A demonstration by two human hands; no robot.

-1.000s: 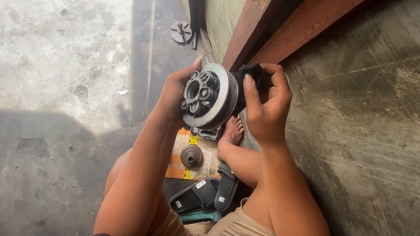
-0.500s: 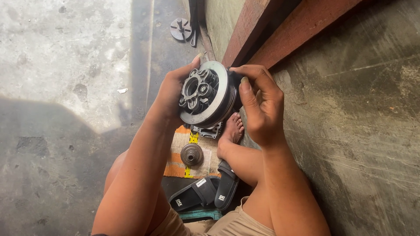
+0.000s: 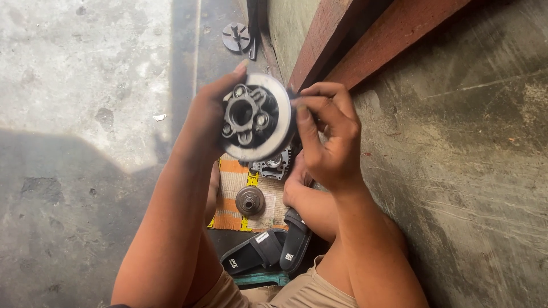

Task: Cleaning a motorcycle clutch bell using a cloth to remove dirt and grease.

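Presently, from the head view, I see no containers. My left hand [image 3: 205,122] clamps the round clutch assembly [image 3: 257,117]; my right hand [image 3: 325,140] pinches its right rim. Below it, a small gear [image 3: 250,200] lies on an orange mat [image 3: 231,191] over the concrete floor [image 3: 74,85]. Since earlier, the right fingers have shifted onto the rim.

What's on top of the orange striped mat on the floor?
On the orange striped woven mat lies a small round dark metal hub and a grey toothed metal part, partly hidden behind the round metal disc assembly.
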